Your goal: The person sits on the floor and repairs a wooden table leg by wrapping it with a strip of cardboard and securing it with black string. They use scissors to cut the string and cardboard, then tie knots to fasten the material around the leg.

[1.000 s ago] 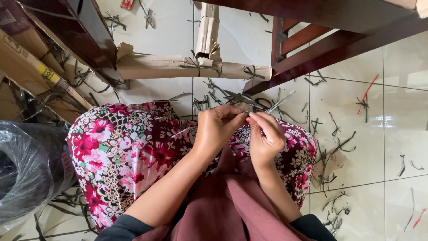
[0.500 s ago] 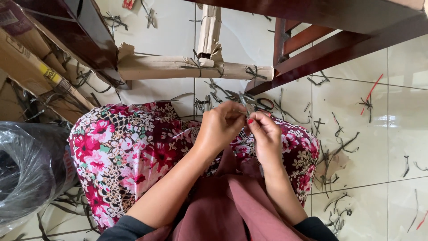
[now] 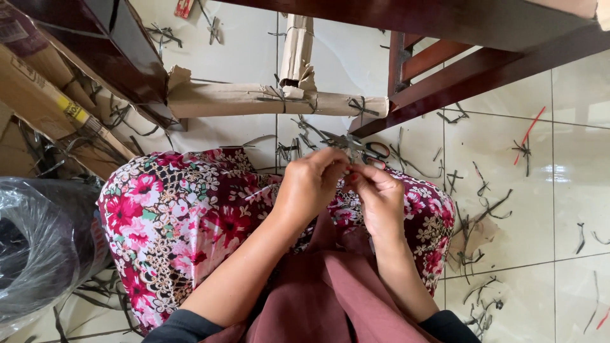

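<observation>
Floral cloth point(image 3: 184, 222) over lap, left hand point(image 3: 311, 187) and right hand point(image 3: 378, 197) pinching together something too small to identify, scissors point(image 3: 365, 149) half hidden behind fingers.

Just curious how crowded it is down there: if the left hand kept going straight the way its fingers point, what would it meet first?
The left hand points right, so it would meet the right hand first; their fingertips already look joined over the lap. Whether something small is pinched between them, the picture does not show clearly.
</observation>
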